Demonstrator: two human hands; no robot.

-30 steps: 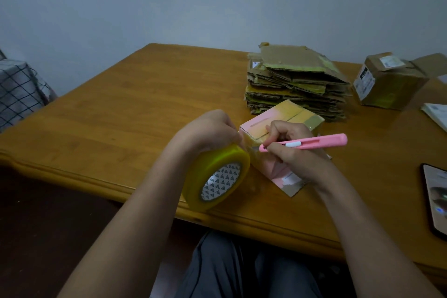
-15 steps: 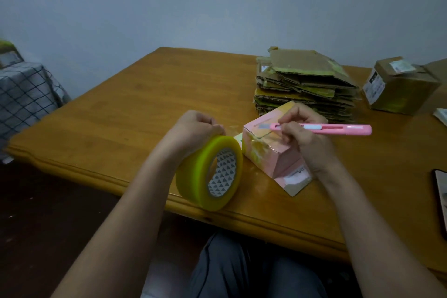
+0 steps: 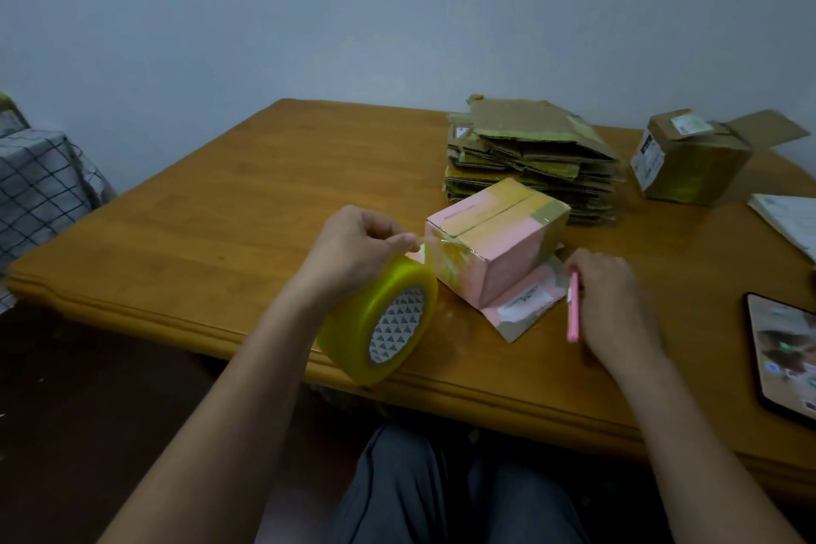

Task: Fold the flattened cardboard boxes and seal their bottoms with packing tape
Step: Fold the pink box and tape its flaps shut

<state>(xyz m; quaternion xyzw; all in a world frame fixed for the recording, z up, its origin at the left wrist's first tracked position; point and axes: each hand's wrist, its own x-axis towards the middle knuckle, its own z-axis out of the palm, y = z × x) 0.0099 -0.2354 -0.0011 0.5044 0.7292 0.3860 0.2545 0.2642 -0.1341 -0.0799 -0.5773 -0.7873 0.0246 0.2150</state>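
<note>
Now that the pink knife (image 3: pixel 573 308) has come off the box (image 3: pixel 494 241) at the table's near edge, gripped low in the right hand (image 3: pixel 611 300), the tape looks cut, left hand (image 3: pixel 353 250) holding the roll (image 3: pixel 379 318), so this bottom's probably sealed.
</note>
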